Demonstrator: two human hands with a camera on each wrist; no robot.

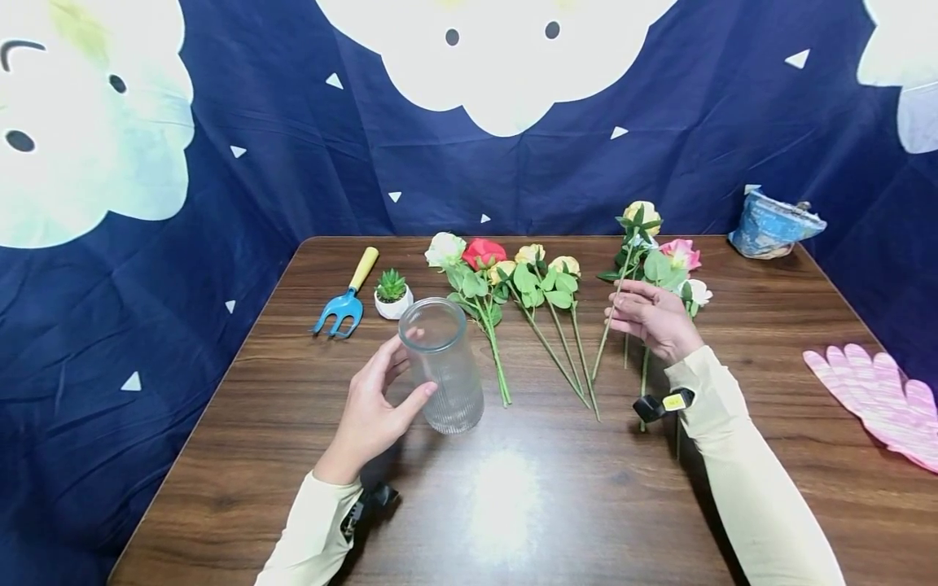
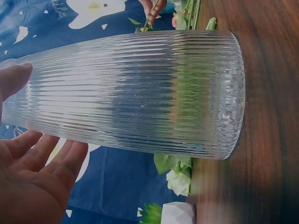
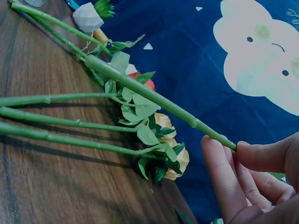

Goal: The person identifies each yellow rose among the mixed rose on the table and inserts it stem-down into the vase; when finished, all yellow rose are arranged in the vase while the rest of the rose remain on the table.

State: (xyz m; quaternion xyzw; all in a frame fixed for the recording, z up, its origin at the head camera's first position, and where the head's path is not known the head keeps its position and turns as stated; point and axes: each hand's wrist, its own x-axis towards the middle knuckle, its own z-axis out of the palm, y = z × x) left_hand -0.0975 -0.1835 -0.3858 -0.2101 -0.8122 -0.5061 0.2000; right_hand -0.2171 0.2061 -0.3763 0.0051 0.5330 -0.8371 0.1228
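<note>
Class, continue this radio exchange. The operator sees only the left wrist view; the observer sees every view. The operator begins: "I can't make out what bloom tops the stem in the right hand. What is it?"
Observer: A yellow rose tops the stem that the right hand pinches.
Operator: Beyond my glass vase I see a potted succulent. What lies to its left?
Observer: In the head view, a blue, yellow-handled hand fork.
Operator: And at the right edge of the wooden table?
Observer: At least one pink-and-white glove.

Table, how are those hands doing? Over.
Left hand holds glass vase. Right hand pinches a rose stem. Three yellow roses lie between, perhaps in the way.
</note>
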